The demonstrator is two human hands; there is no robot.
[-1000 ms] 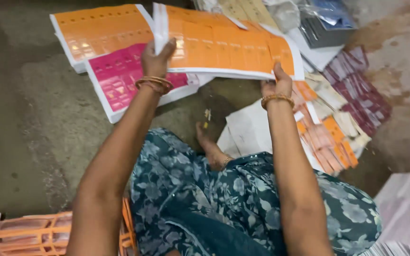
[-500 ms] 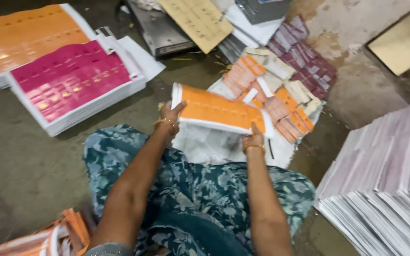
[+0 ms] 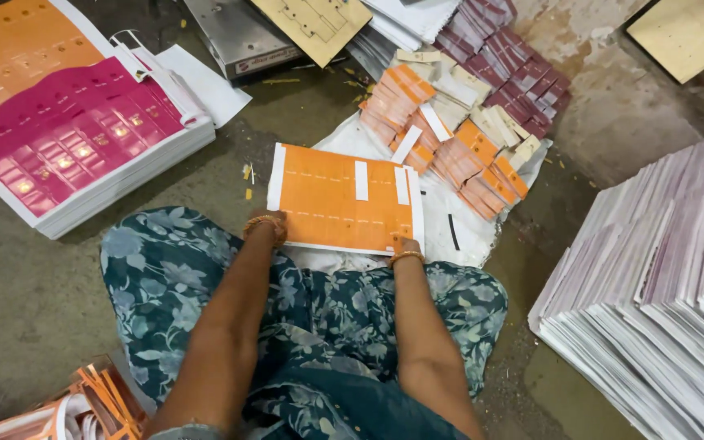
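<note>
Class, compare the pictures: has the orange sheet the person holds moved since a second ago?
Yes. The orange sheet has come down from above the pink stack to lie flat before the person's knees, beside the small orange bundles, with both hands under its near edge.

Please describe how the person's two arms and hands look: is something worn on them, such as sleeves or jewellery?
Both forearms are bare, with no sleeves showing and no gloves. Each wrist carries bangles: the left hand wrist has a stack of orange-gold bangles, the right hand wrist a thinner gold-coloured bangle. The hands are mostly hidden under the orange sheet, so rings cannot be judged.
</note>
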